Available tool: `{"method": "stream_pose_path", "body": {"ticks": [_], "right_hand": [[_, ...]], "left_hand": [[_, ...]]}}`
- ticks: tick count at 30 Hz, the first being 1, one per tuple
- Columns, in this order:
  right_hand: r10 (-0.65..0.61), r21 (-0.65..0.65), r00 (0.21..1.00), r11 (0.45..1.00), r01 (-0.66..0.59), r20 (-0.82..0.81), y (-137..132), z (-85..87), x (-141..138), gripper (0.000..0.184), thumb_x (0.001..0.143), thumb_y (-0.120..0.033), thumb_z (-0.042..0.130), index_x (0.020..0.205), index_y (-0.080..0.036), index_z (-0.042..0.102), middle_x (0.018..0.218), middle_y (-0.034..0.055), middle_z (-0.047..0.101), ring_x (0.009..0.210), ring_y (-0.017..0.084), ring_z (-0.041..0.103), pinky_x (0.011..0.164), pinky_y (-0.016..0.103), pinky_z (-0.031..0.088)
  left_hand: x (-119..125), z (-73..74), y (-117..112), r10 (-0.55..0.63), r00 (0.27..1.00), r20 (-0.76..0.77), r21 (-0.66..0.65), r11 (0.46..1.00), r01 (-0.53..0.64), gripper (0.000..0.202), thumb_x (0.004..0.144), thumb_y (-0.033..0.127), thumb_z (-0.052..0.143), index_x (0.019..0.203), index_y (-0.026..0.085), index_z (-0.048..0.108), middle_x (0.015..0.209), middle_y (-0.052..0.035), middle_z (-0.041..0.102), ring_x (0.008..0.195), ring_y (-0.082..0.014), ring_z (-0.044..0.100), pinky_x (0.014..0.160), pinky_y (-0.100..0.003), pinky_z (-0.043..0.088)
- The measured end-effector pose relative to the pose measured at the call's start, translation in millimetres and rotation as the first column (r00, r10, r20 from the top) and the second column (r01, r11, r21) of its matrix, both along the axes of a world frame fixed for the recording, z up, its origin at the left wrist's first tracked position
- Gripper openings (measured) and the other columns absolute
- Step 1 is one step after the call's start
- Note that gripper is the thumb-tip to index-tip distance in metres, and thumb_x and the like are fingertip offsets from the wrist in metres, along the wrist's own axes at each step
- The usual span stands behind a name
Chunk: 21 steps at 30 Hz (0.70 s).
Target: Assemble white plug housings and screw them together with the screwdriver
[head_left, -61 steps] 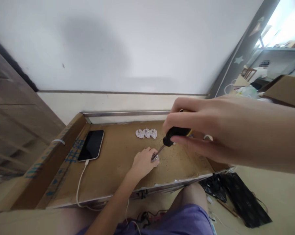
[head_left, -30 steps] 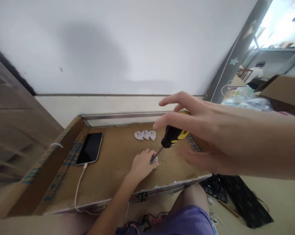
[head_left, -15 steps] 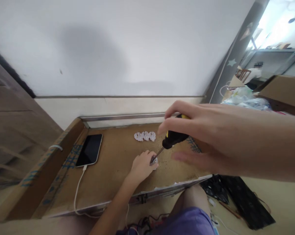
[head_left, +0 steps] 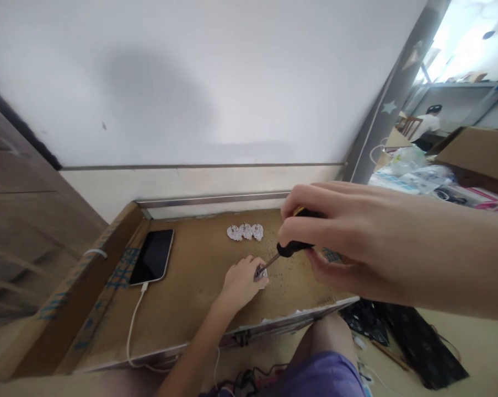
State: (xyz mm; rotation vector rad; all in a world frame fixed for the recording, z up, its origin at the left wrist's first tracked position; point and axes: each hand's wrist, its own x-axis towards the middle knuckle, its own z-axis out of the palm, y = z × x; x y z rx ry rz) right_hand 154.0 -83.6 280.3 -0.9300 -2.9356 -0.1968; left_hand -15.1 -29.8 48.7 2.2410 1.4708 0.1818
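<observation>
My right hand (head_left: 335, 237) is closed round the black and yellow handle of a screwdriver (head_left: 292, 248). The screwdriver slants down to the left, its tip meeting a small whitish part with metal on it (head_left: 263, 278). Pressed against the cardboard, my left hand (head_left: 241, 280) grips that small part, its fingers covering much of it. Farther back lie several pale, clear-looking pieces in a row (head_left: 245, 231), with small metal pins or screws standing up from them.
A phone (head_left: 153, 256) with a white charging cable (head_left: 135, 325) lies left on the cardboard-covered table (head_left: 191, 309). A white wall (head_left: 232, 82) rises behind. At right are a cardboard box (head_left: 476, 154), plastic bags (head_left: 410, 162) and a seated person (head_left: 428, 124). Black sheeting (head_left: 422, 342) lies on the floor.
My right hand's fingers have closed more fully round the screwdriver handle, and the thumb has come in against it. My left hand and the small part stay about where they were.
</observation>
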Motion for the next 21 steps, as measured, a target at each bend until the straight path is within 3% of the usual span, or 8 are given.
{"method": "stream_pose_path", "body": {"ticks": [7, 10, 13, 16, 21], "right_hand": [[0.000, 0.145, 1.000, 0.989, 0.000, -0.003, -8, 9.9, 6, 0.020, 0.081, -0.018, 0.046, 0.097, -0.023, 0.057, 0.100, 0.0030, 0.056, 0.077, 0.014, 0.055, 0.065, 0.030, 0.042], [0.003, 0.211, 0.999, 0.977, 0.006, -0.042, -12, 13.4, 11, 0.019, 0.082, -0.021, 0.045, 0.096, -0.024, 0.057, 0.100, 0.0029, 0.055, 0.072, 0.013, 0.054, 0.061, 0.030, 0.041], [-0.012, 0.280, 0.998, 0.960, 0.027, -0.054, -16, 16.0, 18, 0.019, 0.083, -0.022, 0.045, 0.097, -0.025, 0.057, 0.104, 0.0033, 0.055, 0.072, 0.013, 0.054, 0.060, 0.030, 0.041], [-0.031, 0.342, 0.998, 0.939, 0.046, -0.049, -21, 17.7, 25, 0.019, 0.081, -0.025, 0.049, 0.099, -0.026, 0.057, 0.105, 0.0021, 0.054, 0.076, 0.014, 0.055, 0.063, 0.030, 0.042], [-0.021, 0.404, 1.000, 0.914, 0.025, -0.014, -29, 18.2, 30, 0.019, 0.082, -0.019, 0.048, 0.100, -0.023, 0.055, 0.106, 0.0048, 0.051, 0.079, 0.014, 0.053, 0.067, 0.032, 0.043]], "left_hand": [[-1, -2.9, -1, -0.001, 1.000, 0.023, 0.006, 1.000, 0.001, 0.026, 0.081, 0.033, 0.054, 0.105, 0.023, 0.058, 0.110, -0.0050, 0.061, 0.104, -0.0232, 0.056, 0.091, -0.034, 0.041], [1, -8.1, 0, 0.051, 0.998, 0.033, 0.021, 0.998, -0.052, 0.029, 0.080, 0.034, 0.056, 0.108, 0.024, 0.057, 0.109, -0.0042, 0.063, 0.102, -0.0229, 0.057, 0.088, -0.033, 0.042], [5, -14.9, 2, 0.094, 0.989, 0.114, 0.103, 0.989, -0.106, 0.036, 0.081, 0.033, 0.058, 0.115, 0.024, 0.054, 0.114, -0.0043, 0.062, 0.104, -0.0225, 0.057, 0.090, -0.033, 0.042], [6, -17.8, 5, 0.056, 0.972, 0.228, 0.208, 0.973, -0.105, 0.039, 0.083, 0.033, 0.056, 0.120, 0.022, 0.052, 0.121, -0.0049, 0.060, 0.112, -0.0214, 0.053, 0.097, -0.034, 0.038], [3, -11.6, 10, -0.024, 0.971, 0.239, 0.312, 0.948, -0.053, 0.023, 0.089, 0.031, 0.048, 0.106, 0.023, 0.061, 0.106, -0.0025, 0.067, 0.101, -0.0191, 0.059, 0.093, -0.032, 0.039]]}}
